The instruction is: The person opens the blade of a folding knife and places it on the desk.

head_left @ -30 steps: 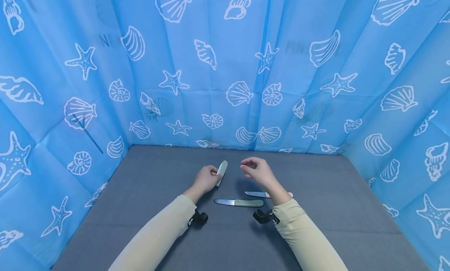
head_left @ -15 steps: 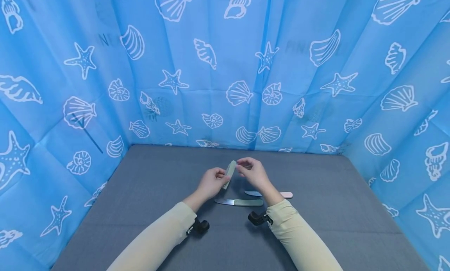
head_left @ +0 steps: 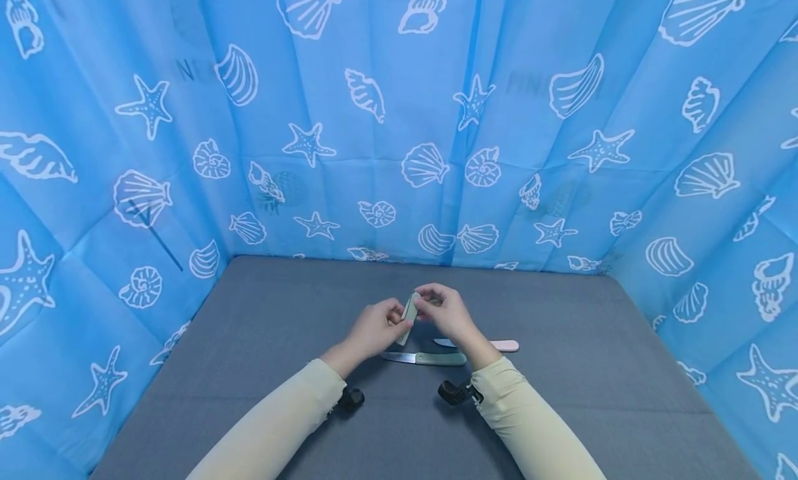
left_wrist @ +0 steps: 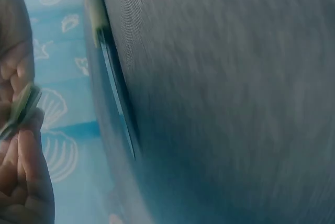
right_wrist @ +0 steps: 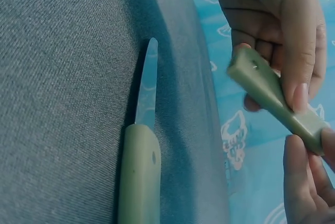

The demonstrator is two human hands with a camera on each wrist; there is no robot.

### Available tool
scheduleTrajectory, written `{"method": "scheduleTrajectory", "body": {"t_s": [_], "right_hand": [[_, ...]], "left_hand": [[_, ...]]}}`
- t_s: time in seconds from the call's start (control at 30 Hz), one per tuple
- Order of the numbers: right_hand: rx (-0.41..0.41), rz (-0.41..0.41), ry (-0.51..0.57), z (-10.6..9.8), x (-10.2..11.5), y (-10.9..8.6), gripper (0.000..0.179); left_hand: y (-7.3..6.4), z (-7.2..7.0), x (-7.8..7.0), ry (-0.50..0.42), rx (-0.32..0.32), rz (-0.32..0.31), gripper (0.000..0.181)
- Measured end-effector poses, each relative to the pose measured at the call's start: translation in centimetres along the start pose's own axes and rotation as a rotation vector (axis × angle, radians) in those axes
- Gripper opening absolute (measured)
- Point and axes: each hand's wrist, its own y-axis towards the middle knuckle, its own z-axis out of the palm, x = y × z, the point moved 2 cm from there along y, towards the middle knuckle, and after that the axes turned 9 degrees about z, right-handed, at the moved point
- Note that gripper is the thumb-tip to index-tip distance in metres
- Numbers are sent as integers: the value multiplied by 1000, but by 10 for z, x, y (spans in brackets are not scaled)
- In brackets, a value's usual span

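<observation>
Both hands meet above the table around a folding knife (head_left: 409, 314) with a pale green handle, folded, no blade seen out. My left hand (head_left: 374, 325) grips the handle from the left, thumb pressed along its side. At the knife's upper end, my right hand (head_left: 450, 315) pinches it between thumb and finger. The right wrist view shows the green handle (right_wrist: 267, 92) tilted between the two hands. Just below them a green-handled knife (head_left: 441, 359) lies unfolded on the table, blade to the left. A pink-handled knife (head_left: 503, 345) lies behind it, partly hidden by the right wrist.
A grey cloth-covered table (head_left: 262, 390) spreads beneath the hands. Behind and along both sides hangs a blue curtain (head_left: 399, 210) with white shell prints. A black wrist camera (head_left: 455, 393) juts below the right forearm, another (head_left: 352, 399) below the left.
My left hand has brought the folding knife rightward. My right hand has moved left and now pinches its upper end. The knives on the table have not moved.
</observation>
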Motion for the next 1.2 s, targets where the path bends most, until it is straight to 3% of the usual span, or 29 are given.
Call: {"method": "scheduleTrajectory", "body": {"t_s": [0.2, 0.33, 0.47, 0.77, 1.03, 1.2], "right_hand": [[124, -22, -11, 1, 2, -4, 30], [191, -20, -34, 1, 13, -12, 29], [212, -15, -32, 0, 12, -13, 27], [163, 21, 52, -6, 2, -7, 32], [109, 57, 125, -21, -1, -9, 32], [105, 86, 180, -28, -5, -10, 31]], "left_hand": [[1, -8, -1, 123, 72, 114, 22], [1, -12, -3, 77, 140, 123, 28], [0, -14, -1, -45, 162, 107, 28], [-3, -20, 10, -208, 31, 144, 29], [-7, -31, 20, -289, -142, 103, 31], [-9, -36, 26, -314, -196, 72, 32]]}}
